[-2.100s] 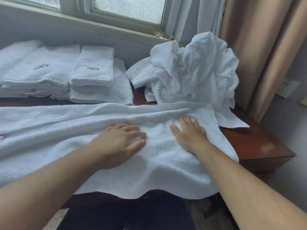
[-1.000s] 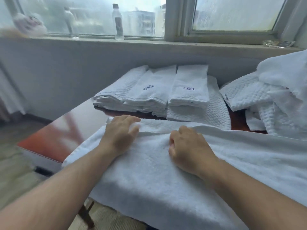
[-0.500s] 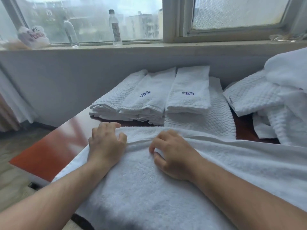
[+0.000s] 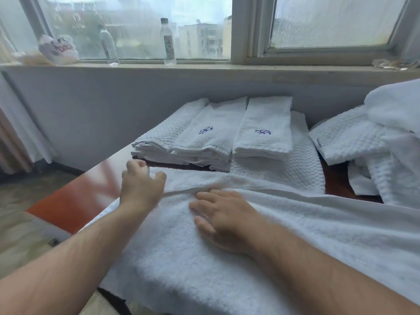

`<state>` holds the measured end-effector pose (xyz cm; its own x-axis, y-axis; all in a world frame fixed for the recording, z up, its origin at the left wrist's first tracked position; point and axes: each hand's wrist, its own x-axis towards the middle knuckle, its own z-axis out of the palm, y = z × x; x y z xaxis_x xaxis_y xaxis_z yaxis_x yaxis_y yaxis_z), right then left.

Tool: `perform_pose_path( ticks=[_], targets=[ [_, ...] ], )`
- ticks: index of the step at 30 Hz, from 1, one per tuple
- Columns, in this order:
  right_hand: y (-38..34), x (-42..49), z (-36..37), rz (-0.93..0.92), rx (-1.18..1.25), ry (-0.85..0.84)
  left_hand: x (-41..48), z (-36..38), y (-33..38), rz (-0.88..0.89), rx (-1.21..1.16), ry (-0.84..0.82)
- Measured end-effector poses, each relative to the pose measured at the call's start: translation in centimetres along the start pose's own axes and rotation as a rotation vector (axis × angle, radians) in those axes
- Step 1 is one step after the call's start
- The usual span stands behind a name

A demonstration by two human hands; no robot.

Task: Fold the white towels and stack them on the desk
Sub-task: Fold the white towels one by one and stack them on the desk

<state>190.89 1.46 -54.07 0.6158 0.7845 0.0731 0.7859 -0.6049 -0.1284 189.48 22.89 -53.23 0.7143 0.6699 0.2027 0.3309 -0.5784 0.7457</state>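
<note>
— Where is the towel lying?
— Across the desk, in front of the stack.
— Your hands?
— My left hand is pinching its far left corner, fingers curled. My right hand is pressing it flat, fingers straight.

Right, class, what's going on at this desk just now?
A person is folding a large white towel spread over the desk. The left hand pinches its far corner, while the right hand lies flat on the cloth. Folded towels are stacked behind it, and an unfolded heap sits on the right.
</note>
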Motion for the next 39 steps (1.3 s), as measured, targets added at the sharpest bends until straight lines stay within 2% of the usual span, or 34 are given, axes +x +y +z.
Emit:
perform_pose_path(
  ticks=[2,4,6,9,12,14,16,21,24,28,32,35,39],
  targets=[
    [0.2,-0.4,0.3,-0.002,0.060,-0.015,-0.1,0.3,-0.4,-0.044,0.072,-0.122],
    [0.7,-0.8,0.4,-0.023,0.082,0.007,0.2,0.6,-0.8,0.029,0.080,-0.187],
    [1.0,-1.0,0.4,-0.026,0.091,0.027,0.4,0.6,-1.0,0.073,0.011,-0.175],
    [0.9,-0.9,0.5,-0.014,0.091,0.034,0.6,0.7,-1.5,0.026,-0.113,-0.070],
    [1.0,-0.8,0.5,-0.010,0.089,0.032,1.2,0.8,-1.2,0.014,0.055,-0.063],
    [1.2,-0.6,0.5,-0.024,0.088,0.031,2.2,0.7,-0.4,0.016,0.194,-0.151],
    [1.4,-0.5,0.6,-0.030,0.089,0.027,3.1,0.3,-0.2,-0.013,0.213,-0.230],
    [0.8,-0.6,0.3,-0.038,0.125,0.000,4.1,-0.8,-2.4,-0.053,-0.034,-0.263],
    [0.6,-0.9,-0.1,-0.060,0.113,0.067,4.0,-1.1,-3.0,-0.030,-0.165,-0.281],
    [0.3,-1.2,-0.5,-0.063,0.026,0.165,3.5,-1.7,-3.4,0.100,-0.273,-0.423],
    [0.3,-1.2,-0.3,-0.098,0.138,0.156,2.7,-1.4,-3.6,0.263,-0.282,-0.449],
    [0.5,-1.1,-0.2,-0.093,0.164,0.132,2.4,-1.3,-3.3,0.226,-0.328,-0.393],
    [0.6,-0.8,0.0,-0.061,0.127,0.095,2.4,-2.2,-2.1,0.066,-0.527,-0.394]
  ],
)
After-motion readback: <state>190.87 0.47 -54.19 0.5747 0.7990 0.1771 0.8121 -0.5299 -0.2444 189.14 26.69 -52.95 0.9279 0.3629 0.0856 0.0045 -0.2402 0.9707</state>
